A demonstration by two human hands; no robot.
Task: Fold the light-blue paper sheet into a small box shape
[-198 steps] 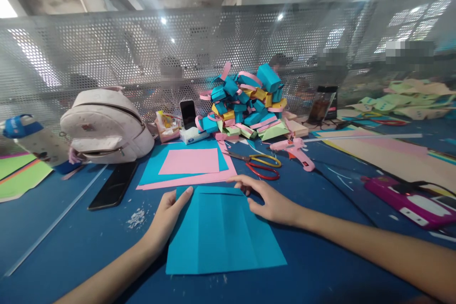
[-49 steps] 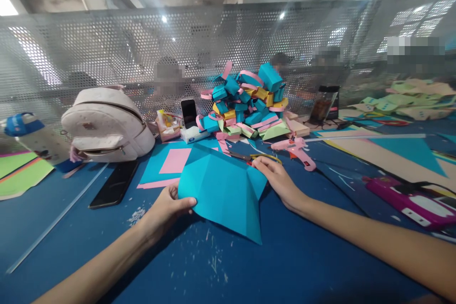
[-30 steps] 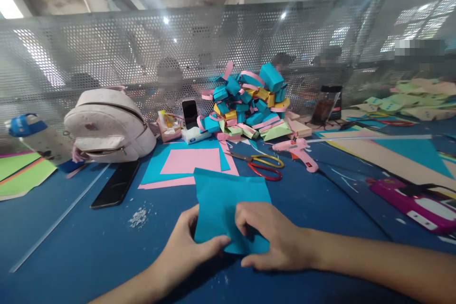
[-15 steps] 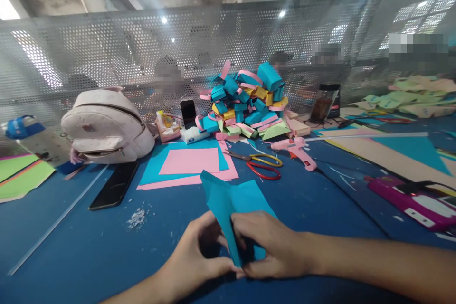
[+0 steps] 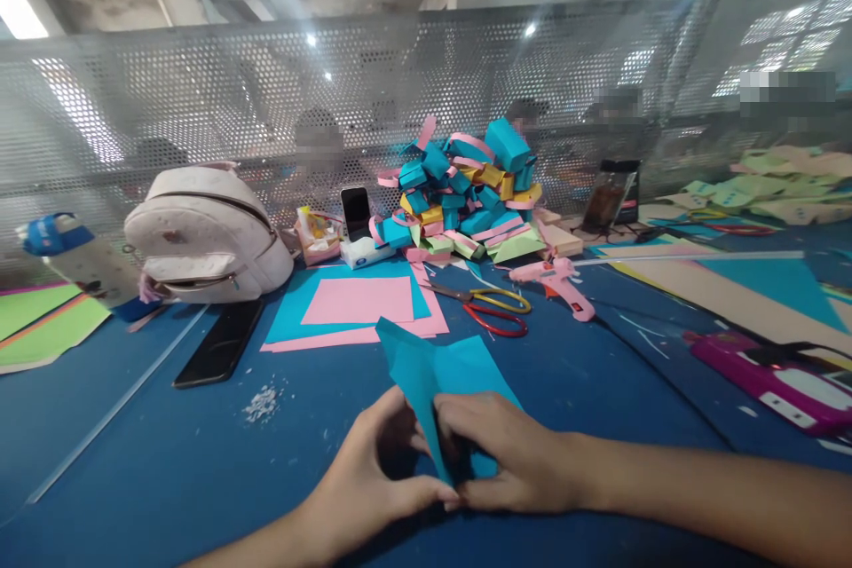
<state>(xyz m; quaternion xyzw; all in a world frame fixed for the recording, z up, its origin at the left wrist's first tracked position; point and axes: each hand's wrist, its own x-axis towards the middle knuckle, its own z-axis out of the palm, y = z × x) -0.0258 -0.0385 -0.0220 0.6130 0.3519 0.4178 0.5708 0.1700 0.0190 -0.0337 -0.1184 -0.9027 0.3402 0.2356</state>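
Note:
A sheet of blue paper (image 5: 416, 377), bent along a crease with one flap raised, is held between my hands just above the table's front. My left hand (image 5: 373, 470) curves round its left side, thumb and fingers closed on the lower edge. On the other side, my right hand (image 5: 489, 453) has curled fingers pressed against the fold, and its thumb meets my left thumb at the near corner. Some fingertips are hidden behind the paper. Beyond it lie stacked pink and blue sheets (image 5: 359, 300) and scissors (image 5: 496, 311) with yellow and red handles.
A pink glue gun (image 5: 556, 282) trails a black cord to the right, near a purple power strip (image 5: 765, 382). Folded paper pieces (image 5: 459, 195) are heaped at the back. Leftward are a black phone (image 5: 219, 344), a white backpack (image 5: 206, 235), a bottle (image 5: 86, 262) and white scraps (image 5: 262, 405).
The view has shifted slightly, so the table's things sit a little further right. Both hands keep their grip on the blue paper, with the thumbs moved only slightly at its lower corner.

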